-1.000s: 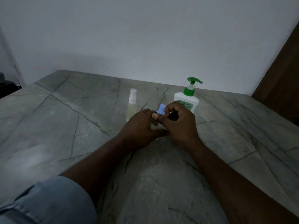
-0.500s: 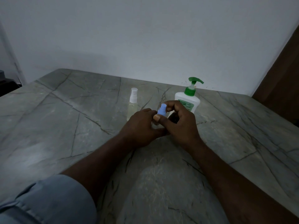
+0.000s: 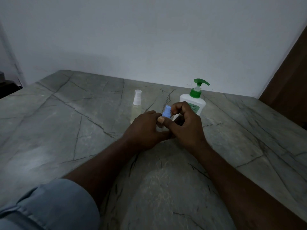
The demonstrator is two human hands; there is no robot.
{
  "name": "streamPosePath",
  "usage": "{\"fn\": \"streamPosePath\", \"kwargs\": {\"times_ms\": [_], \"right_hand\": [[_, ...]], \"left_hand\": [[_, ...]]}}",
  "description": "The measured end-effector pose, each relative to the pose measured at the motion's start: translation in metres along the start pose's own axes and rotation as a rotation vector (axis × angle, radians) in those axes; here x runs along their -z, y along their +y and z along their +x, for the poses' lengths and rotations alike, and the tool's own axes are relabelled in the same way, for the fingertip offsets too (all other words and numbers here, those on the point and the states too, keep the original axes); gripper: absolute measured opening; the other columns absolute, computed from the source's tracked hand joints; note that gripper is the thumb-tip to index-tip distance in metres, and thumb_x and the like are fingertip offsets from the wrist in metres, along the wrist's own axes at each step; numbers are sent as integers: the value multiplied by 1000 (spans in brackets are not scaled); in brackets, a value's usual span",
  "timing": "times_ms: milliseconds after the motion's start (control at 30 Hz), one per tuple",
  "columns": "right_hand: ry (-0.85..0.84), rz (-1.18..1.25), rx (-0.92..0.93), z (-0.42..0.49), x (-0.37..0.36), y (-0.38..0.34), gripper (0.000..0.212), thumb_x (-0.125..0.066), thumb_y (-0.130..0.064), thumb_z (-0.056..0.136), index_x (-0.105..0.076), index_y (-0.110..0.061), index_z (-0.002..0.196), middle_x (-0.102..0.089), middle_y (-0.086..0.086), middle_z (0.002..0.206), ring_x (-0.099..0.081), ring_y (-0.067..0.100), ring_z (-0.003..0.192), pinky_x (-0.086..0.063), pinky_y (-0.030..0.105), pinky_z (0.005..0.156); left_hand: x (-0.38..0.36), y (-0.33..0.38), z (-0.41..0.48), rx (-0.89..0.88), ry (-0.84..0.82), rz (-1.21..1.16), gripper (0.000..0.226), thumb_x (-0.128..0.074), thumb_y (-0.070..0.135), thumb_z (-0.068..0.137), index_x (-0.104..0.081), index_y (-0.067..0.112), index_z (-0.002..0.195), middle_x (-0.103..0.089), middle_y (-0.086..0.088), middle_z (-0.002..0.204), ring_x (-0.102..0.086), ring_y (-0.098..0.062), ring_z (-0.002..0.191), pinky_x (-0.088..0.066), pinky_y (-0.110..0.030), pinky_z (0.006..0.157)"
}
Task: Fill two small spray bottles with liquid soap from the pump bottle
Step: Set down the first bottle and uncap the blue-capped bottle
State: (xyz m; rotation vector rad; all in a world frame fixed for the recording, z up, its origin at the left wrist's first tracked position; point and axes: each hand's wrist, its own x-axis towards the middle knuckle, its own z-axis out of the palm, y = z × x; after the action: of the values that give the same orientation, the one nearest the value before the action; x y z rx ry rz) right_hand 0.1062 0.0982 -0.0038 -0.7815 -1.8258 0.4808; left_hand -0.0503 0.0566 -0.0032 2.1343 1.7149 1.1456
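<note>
A light blue sleeve [image 3: 49,205], rolled into a thick, creased cuff at the near left, covers the upper left arm, while the left hand [image 3: 142,130] and right hand [image 3: 187,128] are bare.

— You are looking down at a grey stone countertop [image 3: 66,122]; dark veins are running across it in long, crossing lines.
— And a plain pale wall [image 3: 149,39] is rising right behind it, facing you. A brown wooden panel [image 3: 289,83] is showing at your right.
— Something dark [image 3: 6,87] is sitting past the countertop's left edge, too dim to make out.
</note>
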Motion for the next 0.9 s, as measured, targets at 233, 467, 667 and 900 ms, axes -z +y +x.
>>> {"fn": "streamPosePath", "kwargs": {"times_ms": [233, 467, 667, 900], "right_hand": [[-5, 13, -10, 0, 1, 5, 19, -76, -36, 86, -68, -19, 92, -69, -10, 79, -67, 11, 65, -54, 22, 59], [-14, -6, 0, 0, 0, 0, 31, -85, -31, 82, -61, -23, 100, -61, -17, 91, -59, -1, 71, -45, 10, 61], [0, -9, -19, 0, 0, 5, 21, -82, -29, 85, -67, -19, 95, -66, -13, 83, -63, 6, 67, -49, 15, 59], [-21, 8, 8, -1, 0, 1, 30, -84, -29, 83, -62, -23, 101, -63, -17, 91, -59, 1, 70, -46, 11, 61]], "left_hand": [[-2, -4, 1, -10, -10, 4, 43, -80, 55, 74, -66, 24, 99, -61, 8, 92, -59, -7, 80, -54, -31, 70], [-2, -4, 2, -6, -10, 1, 42, -79, 51, 76, -69, 19, 101, -63, 7, 91, -58, -6, 78, -50, -28, 68], [-1, -3, 0, -6, -11, 10, 35, -81, 53, 74, -63, 29, 92, -60, 11, 90, -57, -4, 77, -48, -25, 66], [-1, -3, 0, -2, -12, 3, 43, -78, 53, 75, -69, 19, 100, -62, 6, 91, -59, -8, 79, -53, -32, 71]]}}
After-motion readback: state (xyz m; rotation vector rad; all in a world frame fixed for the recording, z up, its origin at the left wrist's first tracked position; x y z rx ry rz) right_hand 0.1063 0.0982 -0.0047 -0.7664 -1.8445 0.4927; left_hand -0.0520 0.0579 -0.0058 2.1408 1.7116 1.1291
